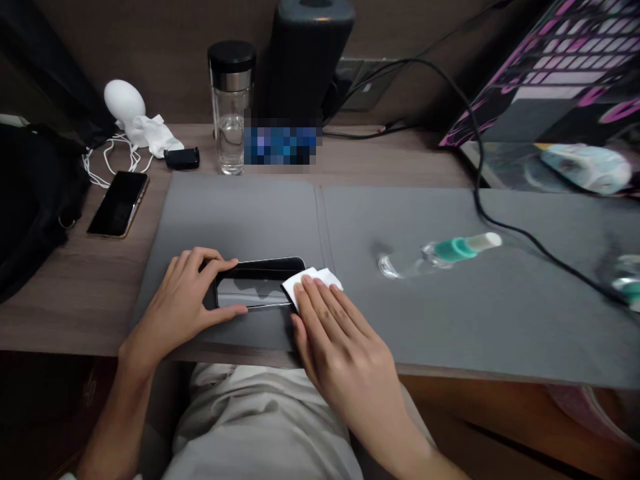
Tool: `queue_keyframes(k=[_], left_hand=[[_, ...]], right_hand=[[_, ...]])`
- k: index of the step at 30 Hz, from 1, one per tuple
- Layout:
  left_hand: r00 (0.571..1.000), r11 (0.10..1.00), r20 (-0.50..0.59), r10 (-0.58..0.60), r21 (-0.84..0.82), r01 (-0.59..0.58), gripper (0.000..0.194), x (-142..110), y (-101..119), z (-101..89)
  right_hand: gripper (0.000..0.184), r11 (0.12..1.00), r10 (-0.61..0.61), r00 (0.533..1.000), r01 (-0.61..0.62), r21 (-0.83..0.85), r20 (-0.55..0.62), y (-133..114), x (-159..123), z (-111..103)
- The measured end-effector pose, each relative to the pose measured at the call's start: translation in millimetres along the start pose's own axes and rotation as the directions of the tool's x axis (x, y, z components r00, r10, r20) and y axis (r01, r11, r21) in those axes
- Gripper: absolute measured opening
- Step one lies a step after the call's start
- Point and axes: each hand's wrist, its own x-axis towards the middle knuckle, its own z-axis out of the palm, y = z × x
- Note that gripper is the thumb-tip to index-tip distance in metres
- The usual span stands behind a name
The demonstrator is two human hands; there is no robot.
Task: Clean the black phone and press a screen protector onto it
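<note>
A smartphone (257, 288) with a dark, reflective screen lies face up on the grey desk mat (240, 207). My left hand (185, 297) grips its left end, thumb on the near edge and index finger on the far edge. On the phone's right end, my right hand (340, 340) presses a folded white wipe (325, 277) under closed fingers, covering that corner. To the right, a clear spray bottle (435, 253) with a green collar lies on its side on the mat.
A second phone (119, 204) lies at the left beside white cables. A glass water bottle (231, 113) and a black speaker-like cylinder (310, 67) stand at the back. A black cable (480, 160) crosses the mat's right side, near a mouse (585, 167) and a propped laptop (545, 73).
</note>
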Motion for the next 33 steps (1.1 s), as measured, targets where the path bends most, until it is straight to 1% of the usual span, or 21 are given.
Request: queue_keyframes(k=[3, 5, 13, 18, 22, 29, 33], left_hand=[[1.000, 1.000, -0.002, 0.005, -0.006, -0.005, 0.064, 0, 1, -0.6], [1.000, 1.000, -0.003, 0.010, 0.002, -0.010, 0.065, 0, 0, -0.4], [1.000, 1.000, 0.005, 0.007, 0.005, -0.007, 0.066, 0, -2, 1.3], [1.000, 1.000, -0.006, 0.007, -0.005, -0.007, 0.066, 0, -4, 2.3], [1.000, 1.000, -0.011, 0.006, -0.005, -0.006, 0.066, 0, -4, 2.2], [1.000, 1.000, 0.001, -0.020, -0.017, 0.020, 0.064, 0, 0, 1.1], [1.000, 1.000, -0.006, -0.009, -0.020, 0.009, 0.065, 0, 0, 1.0]], right_hand=[[0.047, 1.000, -0.020, 1.000, 0.020, -0.011, 0.011, -1, -4, -6], [0.045, 0.999, -0.031, 1.000, 0.031, -0.009, 0.004, 0, -1, -5], [0.037, 0.999, 0.002, 1.000, 0.000, 0.052, -0.027, 15, 24, 17], [0.037, 0.999, 0.003, 0.999, -0.002, 0.034, -0.041, 18, 30, 23], [0.037, 1.000, -0.019, 0.999, 0.020, 0.010, -0.045, 13, 23, 16], [0.038, 0.999, -0.043, 0.999, 0.043, 0.003, -0.032, 3, -1, -6], [0.036, 0.998, -0.059, 0.998, 0.059, 0.014, -0.024, 6, 3, -3]])
